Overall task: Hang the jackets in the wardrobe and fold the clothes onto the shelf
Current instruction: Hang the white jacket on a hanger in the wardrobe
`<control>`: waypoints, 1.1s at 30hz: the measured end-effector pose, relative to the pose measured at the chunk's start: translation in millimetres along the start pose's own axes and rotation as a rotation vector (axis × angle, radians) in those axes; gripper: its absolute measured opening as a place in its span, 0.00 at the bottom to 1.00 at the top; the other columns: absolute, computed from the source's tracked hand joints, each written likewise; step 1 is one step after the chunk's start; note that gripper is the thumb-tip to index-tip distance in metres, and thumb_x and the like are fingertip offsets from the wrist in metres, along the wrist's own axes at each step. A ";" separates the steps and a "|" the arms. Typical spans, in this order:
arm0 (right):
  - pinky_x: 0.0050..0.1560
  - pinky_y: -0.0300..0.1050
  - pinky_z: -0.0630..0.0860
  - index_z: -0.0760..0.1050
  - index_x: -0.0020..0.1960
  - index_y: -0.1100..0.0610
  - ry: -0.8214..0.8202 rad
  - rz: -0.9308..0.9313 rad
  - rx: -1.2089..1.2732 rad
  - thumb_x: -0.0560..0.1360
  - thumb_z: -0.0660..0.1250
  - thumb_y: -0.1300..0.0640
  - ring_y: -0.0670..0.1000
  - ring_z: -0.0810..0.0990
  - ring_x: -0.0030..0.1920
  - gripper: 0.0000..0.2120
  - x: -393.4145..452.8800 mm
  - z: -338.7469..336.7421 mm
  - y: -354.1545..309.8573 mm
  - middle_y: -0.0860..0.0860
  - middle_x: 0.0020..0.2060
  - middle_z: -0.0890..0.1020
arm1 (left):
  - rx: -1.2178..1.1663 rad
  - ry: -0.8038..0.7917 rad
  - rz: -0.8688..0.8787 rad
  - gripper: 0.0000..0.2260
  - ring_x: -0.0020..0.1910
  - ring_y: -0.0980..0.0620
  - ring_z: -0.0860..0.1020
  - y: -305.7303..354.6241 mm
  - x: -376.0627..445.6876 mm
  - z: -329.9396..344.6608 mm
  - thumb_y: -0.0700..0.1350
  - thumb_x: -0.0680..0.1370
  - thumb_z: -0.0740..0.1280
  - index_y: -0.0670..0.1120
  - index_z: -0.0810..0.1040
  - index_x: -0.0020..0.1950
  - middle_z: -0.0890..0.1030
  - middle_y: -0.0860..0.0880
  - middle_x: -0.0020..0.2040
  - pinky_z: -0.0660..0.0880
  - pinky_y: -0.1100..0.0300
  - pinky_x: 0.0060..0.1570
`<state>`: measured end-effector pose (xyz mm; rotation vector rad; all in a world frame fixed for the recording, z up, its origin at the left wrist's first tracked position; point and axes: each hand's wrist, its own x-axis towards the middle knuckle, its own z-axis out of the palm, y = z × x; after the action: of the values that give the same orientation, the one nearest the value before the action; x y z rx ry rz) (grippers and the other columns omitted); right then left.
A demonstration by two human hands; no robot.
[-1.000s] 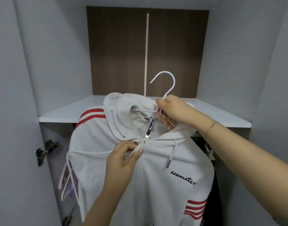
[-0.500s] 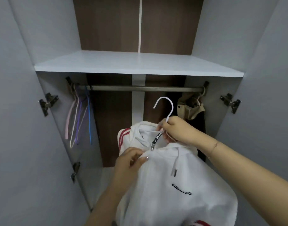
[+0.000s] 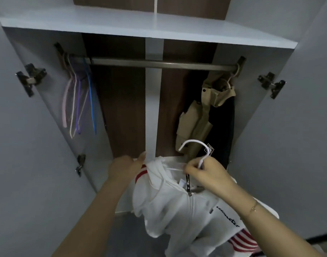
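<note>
The right hand (image 3: 205, 173) grips the neck of the white hanger (image 3: 199, 153) that carries the white jacket (image 3: 177, 206). The left hand (image 3: 124, 166) holds the jacket's shoulder, its grip unclear. Beyond the hands, above, the rail (image 3: 159, 64) runs under the shelf (image 3: 121, 23).

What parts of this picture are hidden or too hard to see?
Head view only:
- Black script on the white hoodie: blurred, partly under the right hand's arm.
- White hanger: its arms are inside the hoodie.
- Left hand fingertips: behind the hoodie's shoulder.
- Dark jacket logo: too small.
- Hoodie's bottom: cut off by the frame edge.
</note>
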<state>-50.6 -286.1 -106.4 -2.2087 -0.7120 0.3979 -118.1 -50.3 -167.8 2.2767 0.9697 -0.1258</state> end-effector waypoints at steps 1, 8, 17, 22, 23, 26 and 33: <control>0.34 0.51 0.69 0.72 0.32 0.63 -0.029 -0.021 -0.007 0.72 0.65 0.45 0.53 0.69 0.28 0.22 -5.4 3.2 11.1 0.56 0.25 0.71 | 0.016 0.001 0.012 0.37 0.50 0.46 0.80 -3.2 3.2 4.6 0.73 0.76 0.50 0.43 0.82 0.53 0.83 0.45 0.50 0.74 0.56 0.55; 0.46 0.61 0.79 0.84 0.42 0.48 -0.172 0.005 0.174 0.75 0.73 0.52 0.59 0.82 0.41 0.03 -22.3 20.5 69.4 0.55 0.38 0.84 | -0.385 -0.821 -0.366 0.33 0.51 0.44 0.83 -31.5 11.1 60.2 0.70 0.74 0.63 0.40 0.80 0.57 0.84 0.41 0.52 0.75 0.48 0.64; 0.46 0.39 0.73 0.85 0.42 0.56 -0.277 -0.204 -0.019 0.74 0.67 0.64 0.45 0.80 0.38 0.08 -14.6 27.1 105.2 0.46 0.36 0.84 | -0.931 -0.511 -0.236 0.15 0.46 0.44 0.81 10.0 47.1 101.8 0.46 0.80 0.66 0.37 0.78 0.61 0.81 0.37 0.56 0.79 0.51 0.52; 0.48 0.48 0.77 0.81 0.39 0.65 -0.210 -0.098 0.057 0.77 0.66 0.60 0.53 0.81 0.39 0.11 5.9 31.2 117.0 0.55 0.35 0.83 | -1.106 -0.231 0.145 0.07 0.48 0.50 0.83 64.9 64.1 56.4 0.48 0.79 0.68 0.50 0.85 0.50 0.86 0.47 0.50 0.80 0.52 0.51; 0.47 0.48 0.77 0.81 0.40 0.65 -0.224 -0.087 0.040 0.77 0.67 0.59 0.53 0.81 0.40 0.11 10.6 31.5 117.1 0.54 0.36 0.82 | -1.115 -0.197 0.204 0.07 0.47 0.51 0.84 70.8 63.7 52.2 0.49 0.80 0.68 0.52 0.86 0.49 0.86 0.49 0.49 0.81 0.54 0.50; 0.43 0.44 0.74 0.81 0.39 0.62 -0.325 -0.087 -0.057 0.76 0.66 0.59 0.48 0.79 0.39 0.11 15.7 36.5 109.3 0.47 0.35 0.79 | -1.086 -0.171 0.314 0.07 0.50 0.53 0.83 85.0 65.2 43.7 0.51 0.79 0.68 0.53 0.86 0.49 0.86 0.50 0.50 0.80 0.57 0.51; 0.43 0.42 0.74 0.83 0.40 0.61 -0.128 -0.207 -0.001 0.76 0.66 0.68 0.46 0.79 0.38 0.09 25.3 26.3 87.4 0.47 0.35 0.81 | -0.215 -0.599 -0.023 0.23 0.66 0.45 0.74 42.6 66.7 41.6 0.54 0.81 0.64 0.45 0.68 0.73 0.73 0.46 0.69 0.73 0.52 0.65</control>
<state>-11.3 -303.7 -190.8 -2.0986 -1.0000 0.4358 -34.7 -56.4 -199.4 1.8604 0.6507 -0.6405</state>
